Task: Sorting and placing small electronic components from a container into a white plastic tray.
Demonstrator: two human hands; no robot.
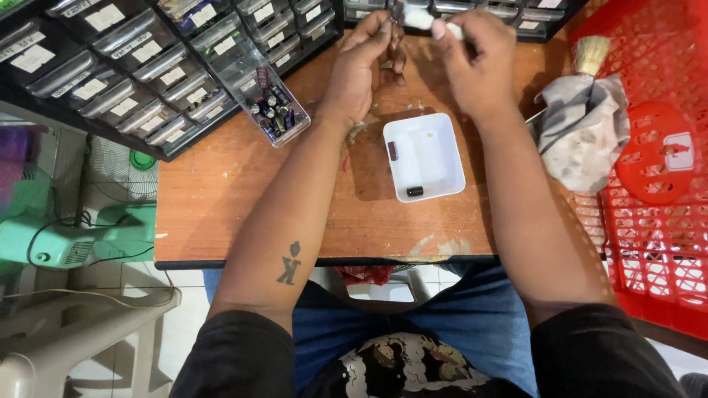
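The left hand (363, 68) pinches a thin metal tool (394, 26) between thumb and fingertips; the right hand (478, 59) is closed on a small white cylindrical piece (422, 20) — both raised at the far edge of the worn brown wooden table (221, 191). Just below them sits a shallow white square tray (440, 171) holding two small dark parts. A pulled-out clear plastic drawer (271, 110) of capacitors lies left — a crumpled grey rag (582, 129) and red plastic basket (656, 221) right.

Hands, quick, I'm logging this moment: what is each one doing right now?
Left hand: closed, pinching a small thin tool; which kind cannot be told.
Right hand: closed, fingers holding a small white piece.
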